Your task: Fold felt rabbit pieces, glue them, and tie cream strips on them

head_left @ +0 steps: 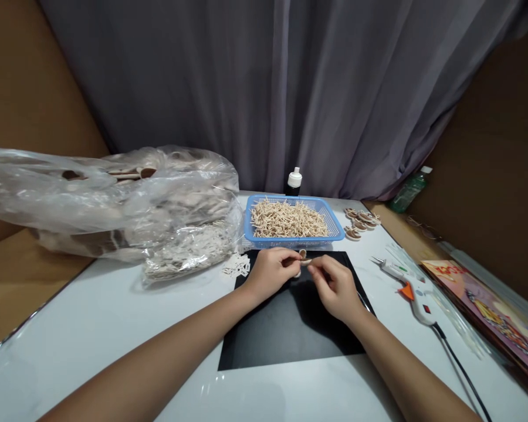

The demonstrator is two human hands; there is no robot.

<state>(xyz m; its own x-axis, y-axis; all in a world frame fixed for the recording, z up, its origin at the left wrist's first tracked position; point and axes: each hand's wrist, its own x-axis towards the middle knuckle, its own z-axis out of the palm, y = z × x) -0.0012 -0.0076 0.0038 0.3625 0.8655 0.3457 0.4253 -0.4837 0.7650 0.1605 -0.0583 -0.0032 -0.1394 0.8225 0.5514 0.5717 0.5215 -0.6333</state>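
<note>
My left hand [273,271] pinches a small brown-and-cream curved piece [303,254] above a black mat [273,334]. From the other side, my right hand [334,285] has its thumb and fingers closed on the pale right end of the same piece. Fingertips cover much of it, so its full shape is hidden. Just beyond the hands, a blue plastic basket [249,227] holds a heap of short pale sticks [288,219]. Several similar brown-and-cream pieces [361,221] lie in a cluster right of the basket.
Large clear plastic bags [189,199] of pieces fill the left, with flat white cut-outs [236,265] beside them. A corded glue gun [411,287], clear glue sticks [460,322] and a colourful picture box [488,305] are right. Behind stand a white-capped bottle [294,179] and green bottle [410,190].
</note>
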